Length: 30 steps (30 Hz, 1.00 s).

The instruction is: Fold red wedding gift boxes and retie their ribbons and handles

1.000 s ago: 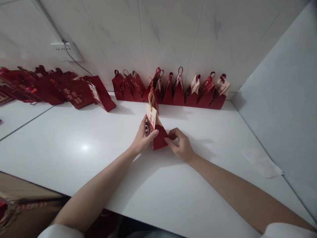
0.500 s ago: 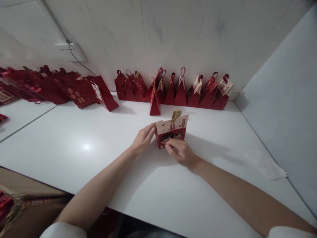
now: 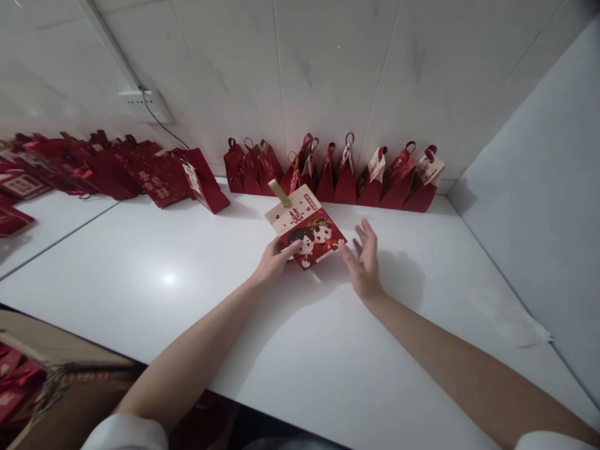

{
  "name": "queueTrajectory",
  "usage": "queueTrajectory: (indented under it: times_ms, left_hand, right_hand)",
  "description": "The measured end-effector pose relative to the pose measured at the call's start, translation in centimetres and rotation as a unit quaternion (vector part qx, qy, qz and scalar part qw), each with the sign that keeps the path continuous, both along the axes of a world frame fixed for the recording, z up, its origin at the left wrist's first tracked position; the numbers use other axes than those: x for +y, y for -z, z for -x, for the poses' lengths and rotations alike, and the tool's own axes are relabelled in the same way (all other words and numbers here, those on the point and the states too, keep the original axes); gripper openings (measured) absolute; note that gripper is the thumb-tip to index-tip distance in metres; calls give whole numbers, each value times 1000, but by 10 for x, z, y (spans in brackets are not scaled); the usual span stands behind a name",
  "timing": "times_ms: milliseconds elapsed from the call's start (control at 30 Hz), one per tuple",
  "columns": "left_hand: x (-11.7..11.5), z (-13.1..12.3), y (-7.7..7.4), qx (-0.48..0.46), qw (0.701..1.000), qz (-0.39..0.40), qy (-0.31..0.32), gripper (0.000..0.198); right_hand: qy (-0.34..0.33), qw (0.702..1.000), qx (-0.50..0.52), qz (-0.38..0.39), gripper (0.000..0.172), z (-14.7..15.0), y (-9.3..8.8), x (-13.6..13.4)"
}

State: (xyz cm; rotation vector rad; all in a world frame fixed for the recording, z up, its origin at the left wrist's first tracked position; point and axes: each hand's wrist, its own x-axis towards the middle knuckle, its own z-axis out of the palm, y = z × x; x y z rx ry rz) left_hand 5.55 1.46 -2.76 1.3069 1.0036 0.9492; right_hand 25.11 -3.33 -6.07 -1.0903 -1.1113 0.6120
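A red and cream paper gift box (image 3: 307, 231) with two cartoon figures on its front and an olive ribbon loop on top is tilted to the left above the white table. My left hand (image 3: 274, 259) grips its lower left side, thumb across the printed face and the other fingers hidden behind. Beside the box's right corner is my right hand (image 3: 363, 262), fingers spread and holding nothing; its thumb tip is close to the corner, and I cannot tell if it touches.
Red gift boxes (image 3: 344, 178) with ribbon loops stand in a row along the tiled wall. More red boxes (image 3: 154, 178) crowd the back left. A cardboard carton (image 3: 89, 390) with red items sits at lower left. A pale panel (image 3: 539, 156) bounds the table's right side.
The box has gone from upright on the table to tilted left and raised. My left hand now grips it, while my right hand has moved right, off its front, and its fingers have spread.
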Motion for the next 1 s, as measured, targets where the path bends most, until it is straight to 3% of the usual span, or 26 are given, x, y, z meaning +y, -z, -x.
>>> queueTrajectory:
  times_ms: [100, 167, 267, 367, 433, 500, 600, 700, 800, 900, 1000]
  left_hand:
    - [-1, 0, 1, -62, 995, 75, 11, 59]
    - [-4, 0, -1, -74, 994, 69, 34, 61]
    - [-6, 0, -6, -16, 998, 11, 54, 61]
    - [-7, 2, -17, 132, 990, -37, 37, 60]
    - [-9, 3, -35, 204, 974, -89, 40, 59]
    - [-13, 7, -63, 237, 958, -152, 63, 56]
    - [-23, 15, -119, 295, 931, -204, 70, 46]
    - [-36, 23, -177, 369, 896, -234, 77, 24]
    - [-53, 27, -220, 399, 880, -232, 107, 24]
    - [-67, 33, -235, 425, 867, -234, 118, 39]
    - [-71, 47, -217, 399, 891, -170, 132, 50]
  right_hand:
    - [-186, 969, 129, 103, 66, 2, 2, 6]
    - [-270, 938, 173, 130, 60, 3, -1, 5]
    - [-281, 923, 213, 154, 56, 3, -5, 2]
    - [-247, 922, 244, 174, 52, -1, -7, 1]
    - [-255, 917, 251, 178, 49, -5, -7, 1]
    - [-296, 904, 248, 185, 49, -8, -6, -1]
    - [-356, 877, 242, 214, 53, -8, -9, -10]
    - [-378, 867, 223, 236, 53, 0, -15, -24]
    - [-391, 867, 180, 251, 59, 17, -22, -41]
    - [-422, 869, 121, 226, 74, 35, -24, -60]
    - [-427, 898, 34, 99, 75, 48, -23, -76]
